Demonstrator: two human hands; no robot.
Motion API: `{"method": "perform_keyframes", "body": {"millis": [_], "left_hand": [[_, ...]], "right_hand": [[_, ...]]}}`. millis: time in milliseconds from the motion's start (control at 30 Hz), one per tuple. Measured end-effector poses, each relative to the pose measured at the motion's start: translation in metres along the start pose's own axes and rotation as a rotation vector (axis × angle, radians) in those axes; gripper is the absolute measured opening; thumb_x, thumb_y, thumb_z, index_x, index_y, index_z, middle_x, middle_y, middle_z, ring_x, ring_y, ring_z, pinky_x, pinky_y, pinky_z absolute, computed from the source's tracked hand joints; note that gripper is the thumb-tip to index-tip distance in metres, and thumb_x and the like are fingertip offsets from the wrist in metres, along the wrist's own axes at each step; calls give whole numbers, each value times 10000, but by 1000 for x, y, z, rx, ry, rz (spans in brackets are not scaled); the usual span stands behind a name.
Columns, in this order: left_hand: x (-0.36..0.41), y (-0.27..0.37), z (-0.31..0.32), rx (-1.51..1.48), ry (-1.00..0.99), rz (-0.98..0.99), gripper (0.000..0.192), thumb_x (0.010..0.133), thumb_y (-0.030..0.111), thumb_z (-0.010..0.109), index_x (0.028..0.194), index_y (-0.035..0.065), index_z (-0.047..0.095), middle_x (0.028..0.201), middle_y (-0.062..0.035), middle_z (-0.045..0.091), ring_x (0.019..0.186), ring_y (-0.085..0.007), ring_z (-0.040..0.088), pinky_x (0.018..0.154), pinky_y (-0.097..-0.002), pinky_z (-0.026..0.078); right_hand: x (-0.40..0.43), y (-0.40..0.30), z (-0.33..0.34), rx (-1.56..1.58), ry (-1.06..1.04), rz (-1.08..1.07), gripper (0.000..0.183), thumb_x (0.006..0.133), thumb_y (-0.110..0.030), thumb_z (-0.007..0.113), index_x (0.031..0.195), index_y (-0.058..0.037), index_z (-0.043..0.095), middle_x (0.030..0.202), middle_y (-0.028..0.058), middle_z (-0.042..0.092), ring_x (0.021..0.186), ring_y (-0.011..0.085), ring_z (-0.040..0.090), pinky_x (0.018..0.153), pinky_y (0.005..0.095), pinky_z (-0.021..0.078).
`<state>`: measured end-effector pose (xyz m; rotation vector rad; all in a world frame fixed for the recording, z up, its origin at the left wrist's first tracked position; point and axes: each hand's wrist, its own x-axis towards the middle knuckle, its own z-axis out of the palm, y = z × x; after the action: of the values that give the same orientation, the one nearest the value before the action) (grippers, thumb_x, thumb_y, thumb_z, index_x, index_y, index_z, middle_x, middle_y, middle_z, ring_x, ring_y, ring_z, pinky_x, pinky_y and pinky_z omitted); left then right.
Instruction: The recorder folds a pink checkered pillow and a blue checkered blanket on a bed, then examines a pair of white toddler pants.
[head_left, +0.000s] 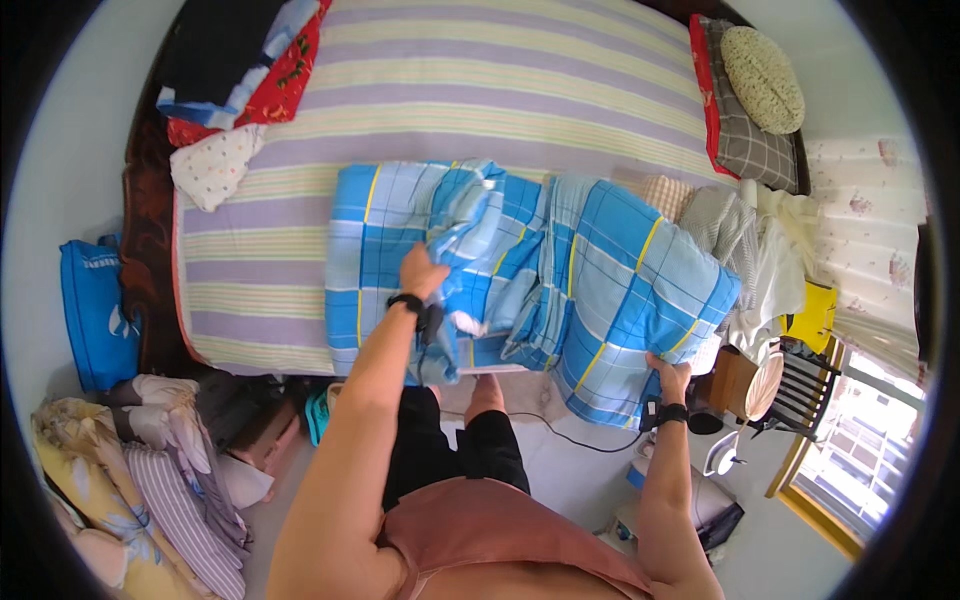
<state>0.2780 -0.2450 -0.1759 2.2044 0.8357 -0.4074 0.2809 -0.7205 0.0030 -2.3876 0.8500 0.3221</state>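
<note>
A blue plaid duvet cover or quilt (615, 262) with yellow and white lines lies bunched across the near side of the bed. My left hand (424, 271) is closed on a crumpled fold of it, left of the middle. At the right, my right hand (670, 376) grips its lower corner, where the cloth hangs past the bed's near edge. My fingertips are partly hidden in the fabric on both sides. Each wrist wears a black strap with a small device. Under the cloth is a striped bed sheet (487, 82) in lilac, cream and green.
Folded dark and red bedding (281, 90) and a white dotted cloth (214, 165) lie at the far left. A plaid pillow (757, 142) carries a round cushion (761, 79). Clothes (720, 225) sit beside a black chair (806, 386). A cable (585, 442) crosses the floor.
</note>
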Motion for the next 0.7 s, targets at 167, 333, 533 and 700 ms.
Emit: {"method": "perform_keyframes", "body": {"millis": [167, 333, 533, 700], "left_hand": [[-67, -41, -137, -494, 163, 86, 538, 596, 88, 721, 1099, -12, 557, 971, -167, 651, 918, -313, 626, 827, -397, 477], [-129, -98, -296, -443, 516, 24, 564, 592, 23, 698, 1136, -18, 555, 971, -127, 638, 866, -236, 614, 791, -348, 483], [-159, -154, -421, -510, 650, 151, 465, 647, -47, 597, 1109, -41, 556, 921, -72, 630, 784, -170, 601, 709, -282, 488], [-160, -144, -480, -459, 647, 207, 394, 641, -29, 601, 1034, -26, 579, 878, -61, 625, 748, -144, 583, 689, -272, 481]], "right_hand": [[-16, 2, 1, 140, -2, -138, 502, 577, -117, 814, 1021, 26, 629, 936, 121, 676, 857, 216, 622, 797, 335, 473], [-76, -45, -4, 150, -46, -355, 534, 573, -113, 800, 1042, 45, 602, 953, 145, 668, 862, 227, 622, 795, 343, 475], [-137, -177, -51, -16, 31, -586, 486, 603, -71, 770, 1041, 53, 598, 907, 146, 657, 817, 217, 606, 786, 331, 471], [-130, -200, -99, 283, -38, -505, 545, 647, -125, 784, 1121, 43, 574, 958, 81, 639, 832, 176, 575, 792, 286, 446]]}}
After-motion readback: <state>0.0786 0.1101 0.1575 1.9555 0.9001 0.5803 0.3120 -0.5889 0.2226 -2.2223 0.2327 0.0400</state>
